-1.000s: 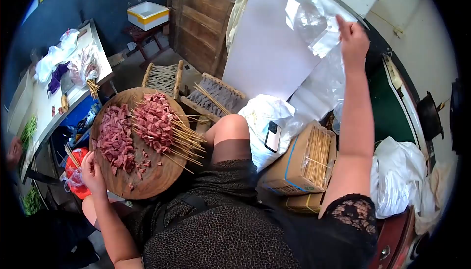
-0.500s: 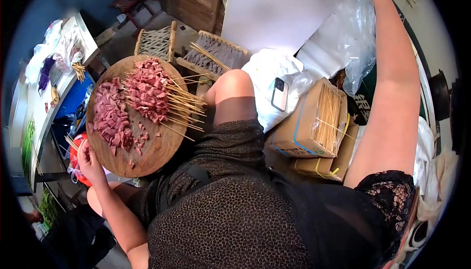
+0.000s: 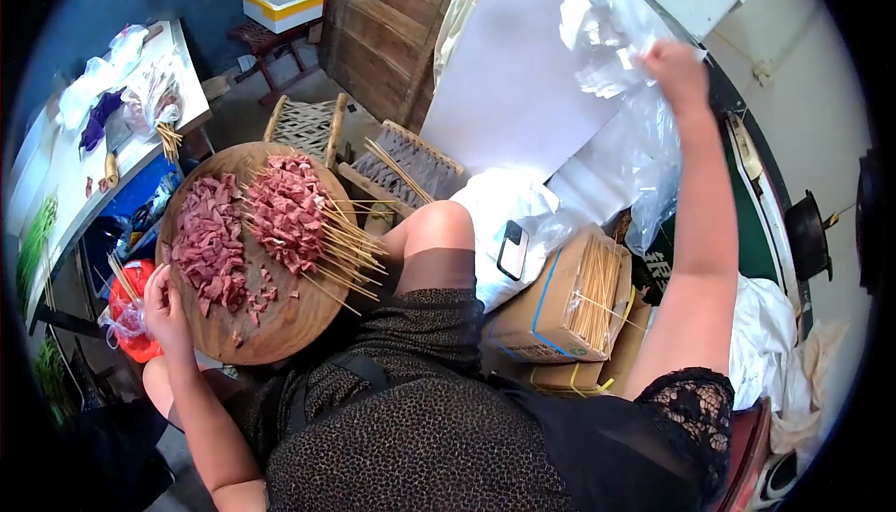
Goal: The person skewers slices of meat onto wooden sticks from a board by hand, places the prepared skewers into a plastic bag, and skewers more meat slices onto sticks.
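My right hand [image 3: 678, 75] is raised at the upper right, its fingers closed in a fist on a clear plastic bag [image 3: 597, 31]. At the lower left, my left hand [image 3: 166, 314] grips the rim of a round wooden chopping board [image 3: 313, 321], thumb and fingers close together. On the board lie a pile of raw cut meat [image 3: 210, 241] and, beside it, a stack of meat skewers [image 3: 287, 213] with their bare sticks pointing right. A few small meat scraps [image 3: 263, 299] are scattered near the board's front.
A cardboard box of bamboo sticks [image 3: 537, 311] stands right of my knee, near a phone [image 3: 512, 249] on a white bag [image 3: 495, 199]. Woven stools [image 3: 308, 126] stand beyond the board. At left are a white table [image 3: 191, 92] and a red bag [image 3: 138, 339] holding sticks.
My right hand has come down and inward from the top edge, with the plastic bag. The view has shifted upward. My left hand stays at the board's rim.
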`<state>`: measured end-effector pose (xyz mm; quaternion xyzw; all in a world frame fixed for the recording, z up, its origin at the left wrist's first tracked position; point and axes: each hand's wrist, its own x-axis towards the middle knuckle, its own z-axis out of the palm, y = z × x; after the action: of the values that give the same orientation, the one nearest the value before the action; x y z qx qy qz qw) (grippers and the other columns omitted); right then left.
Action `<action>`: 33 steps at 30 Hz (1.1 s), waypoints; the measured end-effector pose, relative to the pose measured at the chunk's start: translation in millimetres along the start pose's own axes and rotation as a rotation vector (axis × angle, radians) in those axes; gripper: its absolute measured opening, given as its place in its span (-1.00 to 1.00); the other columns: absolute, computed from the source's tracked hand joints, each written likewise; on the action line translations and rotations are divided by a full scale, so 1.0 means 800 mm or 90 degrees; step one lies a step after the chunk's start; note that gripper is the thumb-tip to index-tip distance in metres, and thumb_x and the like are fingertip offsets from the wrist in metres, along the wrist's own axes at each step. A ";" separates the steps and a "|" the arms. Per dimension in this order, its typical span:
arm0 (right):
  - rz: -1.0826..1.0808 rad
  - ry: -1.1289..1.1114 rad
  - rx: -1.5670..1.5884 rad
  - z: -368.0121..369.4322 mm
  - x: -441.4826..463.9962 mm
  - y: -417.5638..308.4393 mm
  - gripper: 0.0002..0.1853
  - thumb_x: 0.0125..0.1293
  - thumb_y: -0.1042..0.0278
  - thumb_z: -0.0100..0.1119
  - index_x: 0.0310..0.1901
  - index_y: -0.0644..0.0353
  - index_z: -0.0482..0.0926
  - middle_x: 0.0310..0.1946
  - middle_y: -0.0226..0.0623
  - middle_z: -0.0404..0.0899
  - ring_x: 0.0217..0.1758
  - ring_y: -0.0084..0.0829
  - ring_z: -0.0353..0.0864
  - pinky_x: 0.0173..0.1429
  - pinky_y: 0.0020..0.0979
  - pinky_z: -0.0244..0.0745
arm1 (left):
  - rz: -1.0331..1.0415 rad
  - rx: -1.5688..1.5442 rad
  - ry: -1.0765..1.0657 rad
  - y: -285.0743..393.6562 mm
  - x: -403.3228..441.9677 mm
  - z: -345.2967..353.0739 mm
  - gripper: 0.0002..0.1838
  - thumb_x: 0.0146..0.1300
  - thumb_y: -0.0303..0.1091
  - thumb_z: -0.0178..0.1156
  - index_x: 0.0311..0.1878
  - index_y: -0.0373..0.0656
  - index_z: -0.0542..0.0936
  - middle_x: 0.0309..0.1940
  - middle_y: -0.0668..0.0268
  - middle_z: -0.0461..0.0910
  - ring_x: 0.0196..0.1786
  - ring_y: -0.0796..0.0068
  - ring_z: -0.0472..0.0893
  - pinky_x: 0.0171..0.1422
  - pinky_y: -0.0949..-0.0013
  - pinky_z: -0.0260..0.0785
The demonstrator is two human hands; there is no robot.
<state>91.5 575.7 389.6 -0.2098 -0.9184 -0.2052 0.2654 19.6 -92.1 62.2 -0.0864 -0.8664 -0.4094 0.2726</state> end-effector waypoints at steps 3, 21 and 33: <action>-0.107 -0.224 -0.120 0.096 -0.055 -0.002 -0.66 -0.07 0.02 0.32 -0.45 0.15 0.57 -0.41 -0.14 0.59 -0.30 -0.13 0.58 -0.23 -0.16 0.43 | -0.005 -0.022 0.001 -0.006 -0.004 -0.001 -0.78 0.22 -0.57 0.02 -0.07 -0.33 0.51 -0.06 0.18 0.52 0.06 0.34 0.48 0.18 0.38 0.25; -0.462 -0.394 1.079 -0.017 -0.250 -0.412 -0.74 -0.04 0.37 0.41 -0.51 0.27 0.47 -0.56 -0.41 0.43 -0.52 -0.60 0.37 -0.45 -0.54 0.28 | -0.286 -0.776 -0.368 0.165 -0.015 0.018 -0.47 0.38 0.02 -0.21 0.04 -0.25 0.50 -0.08 0.24 0.55 0.00 0.49 0.50 0.11 0.43 0.28; -0.801 0.222 0.777 -0.097 -0.287 -0.459 -0.51 -0.05 0.27 0.26 0.01 0.10 0.50 0.00 -0.26 0.45 0.01 -0.30 0.45 0.16 -0.28 0.28 | -0.069 -0.367 -0.416 0.174 -0.011 -0.057 -0.78 0.16 -0.50 0.10 -0.10 -0.22 0.55 -0.34 0.25 0.61 -0.32 0.52 0.58 -0.22 0.42 0.41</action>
<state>118.5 170.1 220.5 0.5450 -0.7594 0.1827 0.3049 96.9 -35.6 172.9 -0.2387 -0.7606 -0.5993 -0.0730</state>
